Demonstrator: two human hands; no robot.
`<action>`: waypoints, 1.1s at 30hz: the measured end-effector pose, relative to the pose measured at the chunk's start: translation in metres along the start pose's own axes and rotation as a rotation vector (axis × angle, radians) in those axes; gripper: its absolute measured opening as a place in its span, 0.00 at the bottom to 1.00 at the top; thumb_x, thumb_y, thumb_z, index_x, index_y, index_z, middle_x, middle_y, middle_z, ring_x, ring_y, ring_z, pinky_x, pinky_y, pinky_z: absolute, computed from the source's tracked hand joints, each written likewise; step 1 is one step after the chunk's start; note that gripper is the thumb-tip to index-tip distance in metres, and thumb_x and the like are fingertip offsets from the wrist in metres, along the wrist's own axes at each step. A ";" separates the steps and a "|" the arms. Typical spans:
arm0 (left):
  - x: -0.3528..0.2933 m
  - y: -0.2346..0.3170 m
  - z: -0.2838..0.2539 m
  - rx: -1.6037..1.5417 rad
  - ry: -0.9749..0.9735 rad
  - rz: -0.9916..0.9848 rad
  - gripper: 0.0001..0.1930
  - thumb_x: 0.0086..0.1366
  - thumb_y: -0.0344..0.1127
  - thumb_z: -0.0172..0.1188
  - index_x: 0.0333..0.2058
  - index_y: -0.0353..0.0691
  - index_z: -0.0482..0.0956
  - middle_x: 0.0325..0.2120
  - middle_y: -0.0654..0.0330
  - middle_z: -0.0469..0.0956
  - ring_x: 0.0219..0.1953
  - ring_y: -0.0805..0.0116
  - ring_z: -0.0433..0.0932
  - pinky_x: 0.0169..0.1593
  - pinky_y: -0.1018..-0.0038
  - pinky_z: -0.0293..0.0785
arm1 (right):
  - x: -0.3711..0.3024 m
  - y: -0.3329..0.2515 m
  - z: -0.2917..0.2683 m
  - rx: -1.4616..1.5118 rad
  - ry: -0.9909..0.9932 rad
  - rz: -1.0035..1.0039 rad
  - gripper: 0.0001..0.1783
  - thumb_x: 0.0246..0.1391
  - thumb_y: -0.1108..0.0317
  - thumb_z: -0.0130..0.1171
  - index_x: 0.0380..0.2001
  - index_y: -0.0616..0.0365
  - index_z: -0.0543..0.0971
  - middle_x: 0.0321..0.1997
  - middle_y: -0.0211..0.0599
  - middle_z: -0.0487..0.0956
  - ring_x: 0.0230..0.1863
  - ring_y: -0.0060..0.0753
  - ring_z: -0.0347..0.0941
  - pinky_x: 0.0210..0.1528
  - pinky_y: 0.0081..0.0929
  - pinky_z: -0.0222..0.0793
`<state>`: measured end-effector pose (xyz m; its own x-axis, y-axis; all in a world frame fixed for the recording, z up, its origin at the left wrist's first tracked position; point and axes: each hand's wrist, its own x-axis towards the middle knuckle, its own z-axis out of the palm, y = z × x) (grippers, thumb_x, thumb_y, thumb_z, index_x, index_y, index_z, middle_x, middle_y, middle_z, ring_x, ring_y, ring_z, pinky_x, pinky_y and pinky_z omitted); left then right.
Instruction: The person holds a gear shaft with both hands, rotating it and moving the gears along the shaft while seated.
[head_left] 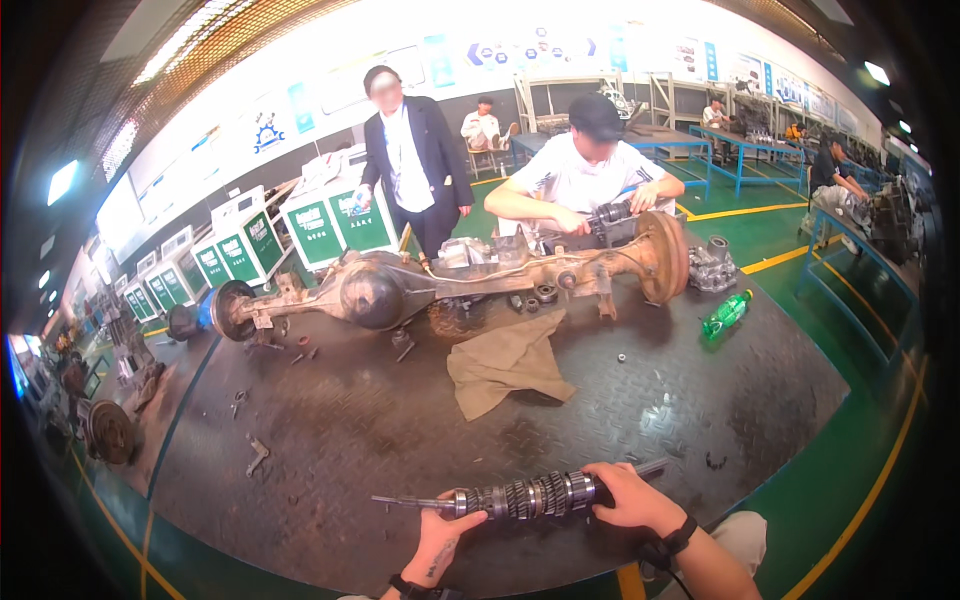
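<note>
A transmission gear shaft (pixel 525 495) with several toothed gears lies sideways just above the near edge of the metal workbench (pixel 330 450). My left hand (pixel 440 535) grips it near its left end, where a thin bare shaft sticks out past my thumb. Around the right end of the gear stack, my right hand (pixel 632 498) is closed, with a splined tip showing beyond the fingers. My palms hide parts of the shaft's underside. Beyond it, a brown cloth (pixel 510 365) lies crumpled on the bench.
A rusty axle housing (pixel 375 290) with a brake drum (pixel 662 257) spans the bench's far side. Across from me, a person in white (pixel 590 165) handles another gear part. A green bottle (pixel 727 314) lies at the right; small metal parts (pixel 258 453) are scattered left.
</note>
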<state>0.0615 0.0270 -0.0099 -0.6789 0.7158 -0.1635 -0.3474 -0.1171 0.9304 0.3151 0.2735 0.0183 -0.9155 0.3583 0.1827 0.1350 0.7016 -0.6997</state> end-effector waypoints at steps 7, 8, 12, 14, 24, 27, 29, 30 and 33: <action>-0.002 0.000 0.002 0.030 -0.047 -0.002 0.29 0.56 0.17 0.78 0.56 0.27 0.79 0.46 0.56 0.85 0.46 0.68 0.85 0.55 0.70 0.84 | -0.002 0.004 0.004 -0.044 -0.019 -0.018 0.40 0.48 0.66 0.71 0.66 0.60 0.72 0.61 0.49 0.81 0.63 0.53 0.75 0.73 0.46 0.58; -0.001 -0.001 0.001 0.034 -0.072 0.008 0.30 0.56 0.17 0.78 0.57 0.27 0.77 0.47 0.56 0.85 0.48 0.68 0.85 0.56 0.71 0.83 | -0.003 0.004 0.005 -0.048 -0.015 -0.019 0.40 0.48 0.66 0.71 0.66 0.60 0.72 0.61 0.49 0.81 0.63 0.53 0.75 0.73 0.47 0.58; -0.002 -0.004 0.000 0.037 -0.071 -0.017 0.31 0.56 0.17 0.78 0.59 0.27 0.77 0.48 0.55 0.85 0.49 0.68 0.85 0.57 0.70 0.83 | -0.005 0.005 0.008 -0.073 -0.013 -0.021 0.41 0.48 0.65 0.71 0.67 0.60 0.71 0.62 0.49 0.81 0.64 0.53 0.75 0.73 0.47 0.57; -0.002 -0.005 -0.001 0.064 -0.101 0.017 0.32 0.56 0.17 0.78 0.60 0.27 0.76 0.49 0.55 0.85 0.50 0.68 0.85 0.57 0.69 0.84 | -0.005 0.004 0.008 -0.074 -0.017 -0.013 0.41 0.48 0.65 0.72 0.67 0.60 0.71 0.62 0.49 0.80 0.65 0.53 0.74 0.73 0.47 0.57; -0.005 -0.008 -0.005 0.074 -0.146 0.044 0.33 0.59 0.21 0.79 0.63 0.31 0.76 0.50 0.58 0.85 0.51 0.70 0.84 0.59 0.71 0.81 | -0.005 -0.002 0.010 -0.188 -0.037 -0.019 0.52 0.46 0.60 0.72 0.73 0.67 0.64 0.62 0.54 0.79 0.64 0.54 0.74 0.74 0.49 0.55; -0.006 -0.005 -0.005 0.145 -0.158 0.028 0.33 0.62 0.23 0.78 0.64 0.32 0.75 0.51 0.59 0.85 0.52 0.73 0.84 0.59 0.72 0.81 | -0.005 -0.004 0.011 -0.239 -0.052 -0.013 0.55 0.44 0.61 0.73 0.74 0.71 0.61 0.63 0.55 0.78 0.65 0.54 0.74 0.74 0.49 0.55; -0.006 -0.004 -0.005 0.152 -0.138 0.004 0.33 0.62 0.23 0.78 0.65 0.32 0.75 0.51 0.59 0.85 0.52 0.73 0.84 0.59 0.72 0.81 | -0.004 -0.003 0.012 -0.253 -0.042 -0.048 0.56 0.43 0.62 0.73 0.74 0.73 0.60 0.64 0.55 0.78 0.66 0.54 0.73 0.74 0.49 0.55; -0.005 -0.004 -0.005 0.142 -0.156 0.010 0.34 0.62 0.23 0.78 0.65 0.32 0.75 0.52 0.59 0.85 0.52 0.73 0.84 0.59 0.72 0.81 | -0.004 -0.003 0.013 -0.267 -0.023 -0.065 0.57 0.43 0.62 0.73 0.74 0.74 0.60 0.64 0.56 0.78 0.67 0.54 0.73 0.74 0.50 0.55; -0.004 -0.003 -0.006 0.157 -0.139 -0.002 0.35 0.61 0.22 0.77 0.66 0.32 0.74 0.52 0.59 0.85 0.52 0.72 0.83 0.59 0.72 0.81 | -0.003 -0.002 0.014 -0.204 -0.030 -0.041 0.54 0.47 0.66 0.69 0.75 0.73 0.59 0.63 0.58 0.77 0.66 0.57 0.72 0.76 0.49 0.55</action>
<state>0.0614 0.0202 -0.0135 -0.5785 0.8055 -0.1284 -0.2364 -0.0149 0.9715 0.3120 0.2620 0.0094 -0.9324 0.3102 0.1853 0.1681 0.8264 -0.5374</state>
